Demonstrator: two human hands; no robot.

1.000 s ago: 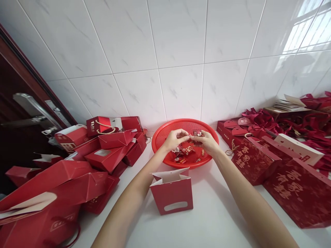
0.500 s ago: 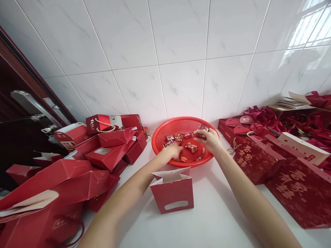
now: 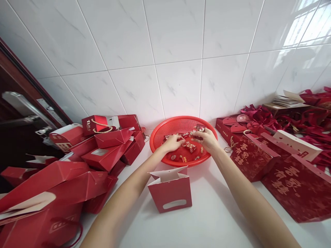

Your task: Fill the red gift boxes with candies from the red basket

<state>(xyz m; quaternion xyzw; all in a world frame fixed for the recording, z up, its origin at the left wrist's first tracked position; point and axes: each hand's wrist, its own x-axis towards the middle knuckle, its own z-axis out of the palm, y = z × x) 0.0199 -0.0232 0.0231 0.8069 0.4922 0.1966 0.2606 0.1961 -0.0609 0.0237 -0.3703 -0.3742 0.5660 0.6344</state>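
Observation:
A red plastic basket (image 3: 157,131) with holed sides stands against the wall, with several small red wrapped candies (image 3: 190,147) spread over its bottom. My left hand (image 3: 173,143) is over the basket's left half, fingers curled together; what they hold, if anything, is hidden. On the right side, my right hand (image 3: 209,139) has its fingers closed round a few wrapped candies (image 3: 199,128), whose wrappers show above the fingers. Between my forearms a red paper gift box (image 3: 170,191) stands upright on the white table, its top open and a white oval on its front.
Red boxes (image 3: 103,155) lie heaped on the left, beside a dark door with a metal handle (image 3: 26,106). Dark red patterned gift bags (image 3: 253,156) stand on the right, with magenta ribbons (image 3: 261,115) and a stack of cards (image 3: 288,100) behind. A tiled wall (image 3: 178,86) closes the back.
My left hand has risen from the basket's bottom and moved slightly back and left, uncovering candies beneath. My right hand stays over the right side with candies. The view has shifted slightly.

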